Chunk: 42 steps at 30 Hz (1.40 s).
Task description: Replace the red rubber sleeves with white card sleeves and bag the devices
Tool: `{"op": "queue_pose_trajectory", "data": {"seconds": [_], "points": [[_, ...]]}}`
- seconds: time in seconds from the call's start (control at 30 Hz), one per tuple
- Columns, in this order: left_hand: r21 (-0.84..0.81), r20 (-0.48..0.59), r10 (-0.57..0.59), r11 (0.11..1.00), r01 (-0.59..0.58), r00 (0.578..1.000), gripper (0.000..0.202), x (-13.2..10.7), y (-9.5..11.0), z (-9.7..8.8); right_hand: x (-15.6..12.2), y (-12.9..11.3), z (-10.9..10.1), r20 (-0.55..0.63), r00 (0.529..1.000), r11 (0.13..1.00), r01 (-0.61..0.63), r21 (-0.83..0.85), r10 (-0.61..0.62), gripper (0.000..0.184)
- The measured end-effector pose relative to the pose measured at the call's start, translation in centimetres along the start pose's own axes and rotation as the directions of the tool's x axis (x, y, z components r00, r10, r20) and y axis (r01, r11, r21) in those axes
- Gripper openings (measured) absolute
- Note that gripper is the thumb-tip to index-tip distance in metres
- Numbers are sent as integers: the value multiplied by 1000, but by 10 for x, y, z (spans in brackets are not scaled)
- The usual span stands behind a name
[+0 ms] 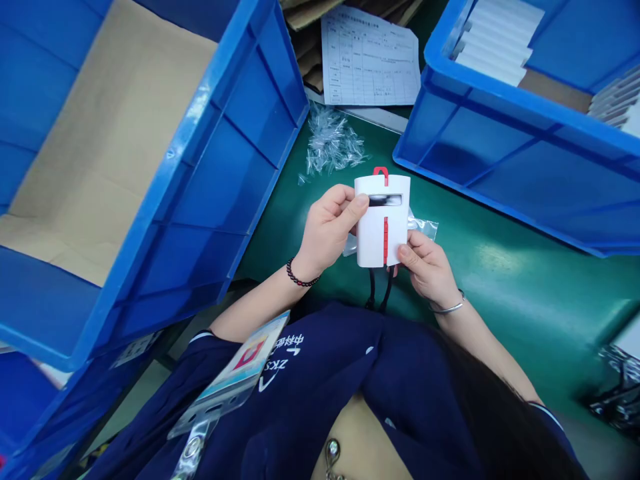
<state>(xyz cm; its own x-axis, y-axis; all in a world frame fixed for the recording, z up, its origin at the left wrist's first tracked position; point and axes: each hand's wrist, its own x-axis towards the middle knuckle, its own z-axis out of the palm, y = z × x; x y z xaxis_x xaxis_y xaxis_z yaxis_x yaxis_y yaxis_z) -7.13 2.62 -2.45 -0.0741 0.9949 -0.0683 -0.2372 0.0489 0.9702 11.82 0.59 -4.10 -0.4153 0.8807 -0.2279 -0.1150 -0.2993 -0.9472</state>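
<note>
A white plastic device (373, 237) with a dark display window, a red strip down its middle and a red loop on top is held upright between both hands. My left hand (333, 223) grips its left side, thumb beside the window. My right hand (427, 267) closes on the lower right corner, thumb on the front face. Black cords (388, 290) hang below the device. Partly hidden behind it is a clear plastic bag (424, 228). The fingers at the back of the device are mostly out of sight.
A large blue bin (250, 140) lined with brown cardboard stands at left. Another blue bin (490, 147) at upper right holds stacked white parts (500, 40). Small clear plastic pieces (333, 143) lie on the green table (505, 287) near a printed sheet (370, 60). Black items (620, 387) sit at right.
</note>
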Motion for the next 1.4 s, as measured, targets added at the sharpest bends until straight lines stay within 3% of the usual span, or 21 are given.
{"op": "queue_pose_trajectory", "data": {"seconds": [0.13, 0.27, 0.43, 0.6, 0.63, 0.77, 0.83, 0.9, 0.93, 1.0, 1.07, 1.23, 1.33, 1.4], "points": [[-29, 57, -59, 998, 61, 997, 56, -1, 14, 2, 5, 9, 4, -49, 993, 981, -98, 165, 108, 37], [-4, 98, -67, 998, 68, 993, 57, 8, 20, -2, 7, 7, 7, -70, 988, 981, -125, 149, 137, 39], [-47, 81, -56, 997, 60, 995, 45, 27, 3, -11, -1, -5, 10, -92, 995, 997, -26, 71, 32, 40], [-144, -23, -59, 988, 55, 998, 39, 35, -15, -16, -8, -13, 17, 37, 998, 986, -54, 157, 49, 43], [-148, -38, -56, 988, 50, 998, 39, 35, -16, -15, -8, -13, 19, 36, 998, 988, -55, 145, 51, 47], [-110, -101, -17, 994, 6, 995, 39, 30, -10, -8, -3, -11, 26, -104, 994, 999, -34, -36, 30, 91], [-73, -72, 21, 997, -26, 997, 39, 23, -4, -1, 0, -10, 28, -138, 988, 996, -76, -45, 69, 73], [-27, 18, 53, 998, -53, 998, 36, 15, 3, 7, 2, -10, 28, -90, 984, 987, -153, 41, 156, 40], [-2, 62, 74, 997, -74, 995, 33, 11, 5, 11, 3, -10, 28, -46, 979, 977, -192, 92, 197, 37], [33, 104, 122, 991, -126, 987, 26, 5, 7, 15, 3, -12, 26, 32, 971, 956, -238, 169, 236, 46], [23, 78, 165, 986, -168, 983, 23, 1, 6, 16, 2, -13, 24, 83, 968, 942, -250, 224, 237, 47], [-3, 38, 159, 987, -159, 987, 24, -4, 2, 15, 1, -13, 17, 175, 957, 920, -274, 280, 232, 46], [58, 13, 155, 986, -155, 988, 37, -4, -2, 15, 1, -10, 17, 153, 965, 949, -240, 204, 211, 48], [67, 41, 148, 986, -150, 988, 61, -4, -7, 17, 0, -8, 19, 69, 985, 988, -156, 17, 155, 48]]}}
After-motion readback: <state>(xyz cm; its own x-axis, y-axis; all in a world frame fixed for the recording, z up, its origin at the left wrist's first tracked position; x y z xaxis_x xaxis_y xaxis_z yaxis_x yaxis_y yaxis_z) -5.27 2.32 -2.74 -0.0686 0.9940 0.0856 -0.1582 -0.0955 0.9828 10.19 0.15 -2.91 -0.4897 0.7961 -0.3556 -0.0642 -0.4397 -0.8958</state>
